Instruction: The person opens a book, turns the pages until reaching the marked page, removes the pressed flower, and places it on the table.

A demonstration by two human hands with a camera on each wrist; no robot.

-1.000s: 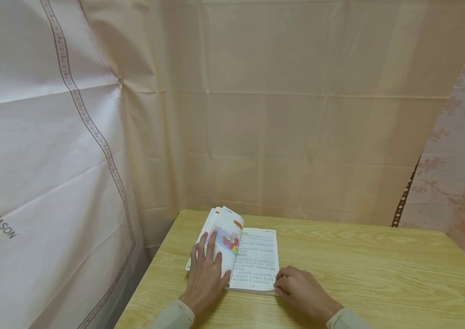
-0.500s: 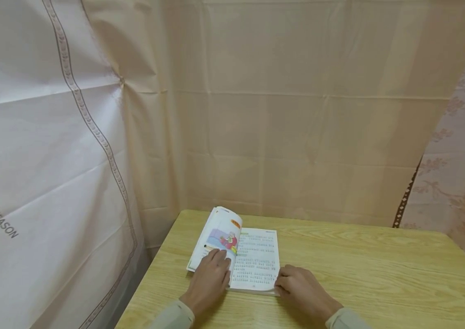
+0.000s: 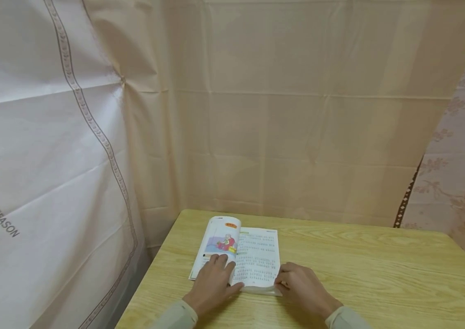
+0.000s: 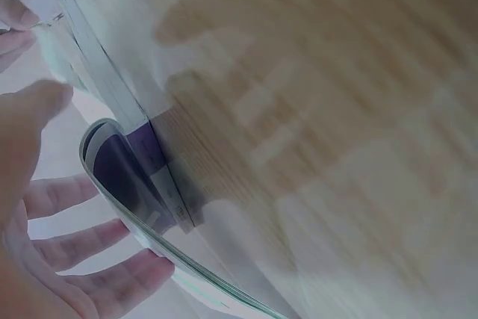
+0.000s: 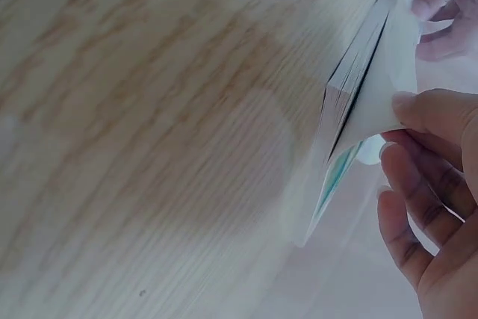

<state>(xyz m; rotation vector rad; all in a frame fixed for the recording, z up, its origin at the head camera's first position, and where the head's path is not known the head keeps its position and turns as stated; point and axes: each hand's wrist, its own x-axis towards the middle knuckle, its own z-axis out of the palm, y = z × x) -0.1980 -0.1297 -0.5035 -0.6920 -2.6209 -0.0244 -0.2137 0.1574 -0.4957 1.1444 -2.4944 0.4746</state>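
Observation:
An open book point(image 3: 257, 256) lies on the wooden table, its left page showing a coloured picture and its right page printed text. My left hand point(image 3: 214, 279) rests with spread fingers on the lower left page, thumb near the spine; in the left wrist view those fingers point(image 4: 89, 240) lie along the curved left pages. With thumb and fingers my right hand point(image 3: 301, 287) pinches the lower right corner of the right page. The right wrist view shows that page point(image 5: 388, 72) lifted and bent away from the page block point(image 5: 351, 84) below it.
The light wooden table point(image 3: 364, 269) stretches to the right of the book. A beige cloth point(image 3: 298, 137) hangs behind it. White printed cloth point(image 3: 51, 183) hangs at the left, and flowered cloth point(image 3: 462, 183) at the right.
My left hand has slid down the left page from the loose upper leaves, and these now lie flatter. My right hand stays at the corner, with the page edge lifted a little more.

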